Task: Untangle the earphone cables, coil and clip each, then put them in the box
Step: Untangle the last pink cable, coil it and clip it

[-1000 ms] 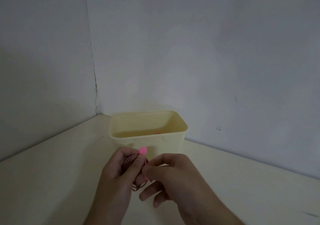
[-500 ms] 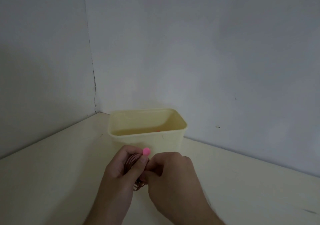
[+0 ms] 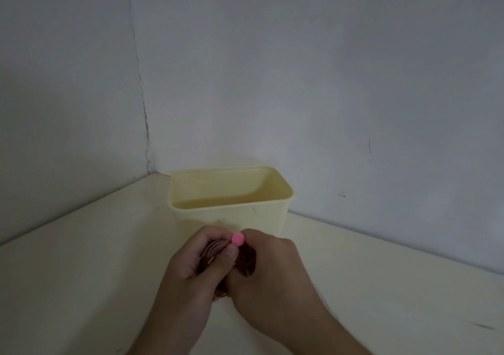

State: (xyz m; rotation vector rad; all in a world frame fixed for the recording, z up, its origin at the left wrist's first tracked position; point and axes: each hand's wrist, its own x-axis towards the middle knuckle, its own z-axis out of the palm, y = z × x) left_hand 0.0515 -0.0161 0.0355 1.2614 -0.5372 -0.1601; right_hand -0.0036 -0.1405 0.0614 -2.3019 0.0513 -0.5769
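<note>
Both hands, the left hand [image 3: 191, 267] and right hand [image 3: 268, 267], pinched a brownish coiled cable [image 3: 214, 247] standing roughly upright, pink tip [image 3: 237, 238] uppermost. The cream box [image 3: 231, 212] sat just behind.

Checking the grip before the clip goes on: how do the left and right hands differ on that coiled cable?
The left hand wraps the pink coiled cable, thumb up by the pink clip; the right hand is fisted, knuckles up, hiding its fingertips. The left sits slightly farther left of the cream box. Both close on the same coil, in front of the box.
</note>
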